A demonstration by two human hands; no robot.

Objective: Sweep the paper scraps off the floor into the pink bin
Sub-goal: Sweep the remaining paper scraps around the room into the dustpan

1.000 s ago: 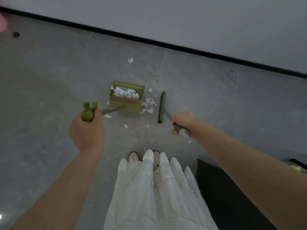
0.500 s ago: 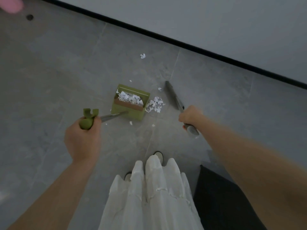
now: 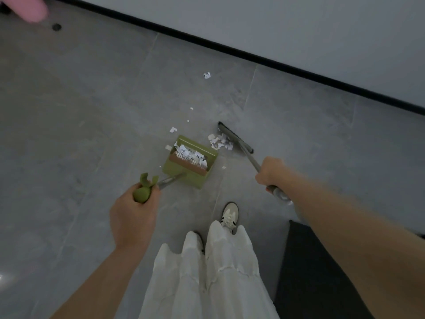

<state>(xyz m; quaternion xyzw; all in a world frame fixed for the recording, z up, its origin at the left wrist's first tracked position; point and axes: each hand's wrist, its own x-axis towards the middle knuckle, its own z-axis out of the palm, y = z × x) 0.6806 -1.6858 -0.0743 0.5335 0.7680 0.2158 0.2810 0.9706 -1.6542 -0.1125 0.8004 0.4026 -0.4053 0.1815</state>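
White paper scraps (image 3: 220, 142) heaped beside broom head (image 3: 235, 137), more inside green dustpan (image 3: 190, 161). Stray bits on floor (image 3: 92, 111). Pink bin (image 3: 27, 6) far top left, blurred.

The left hand (image 3: 132, 212) gripped the green dustpan (image 3: 192, 165) handle; the right hand (image 3: 271, 171) held the broom (image 3: 235, 140) beside a scrap pile (image 3: 219, 142) on the floor (image 3: 92, 111), pink bin (image 3: 27, 6) far off

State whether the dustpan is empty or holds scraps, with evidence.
Holds scraps: white paper bits lie heaped inside the green dustpan.
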